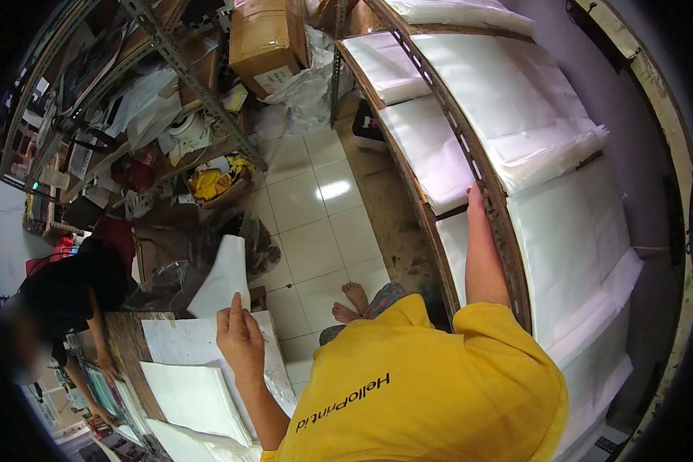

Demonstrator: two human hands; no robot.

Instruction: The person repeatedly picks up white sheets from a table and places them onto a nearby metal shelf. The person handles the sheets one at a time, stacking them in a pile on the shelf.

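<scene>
My left hand (240, 337) is closed at the lower edge of a white sheet (222, 279), which stands up from it with a bend. Just below that hand lies a wide white board (181, 343) on the worktable, beside a stack of white sheets (189, 393). On the other side, my right arm reaches out to the rack. My right hand (477, 199) is at the rack's slotted metal upright (458, 127), close to a stack of white sheets (431, 154) on a shelf. Its fingers are mostly hidden, so their grip does not show.
More stacks of white sheets (570, 254) fill the rack on the right. Cluttered metal shelves (200, 92) stand at the far left, and a cardboard box (266, 46) at the back. White floor tiles (316, 231) lie between. A co-worker in black (81, 285) handles things at the left.
</scene>
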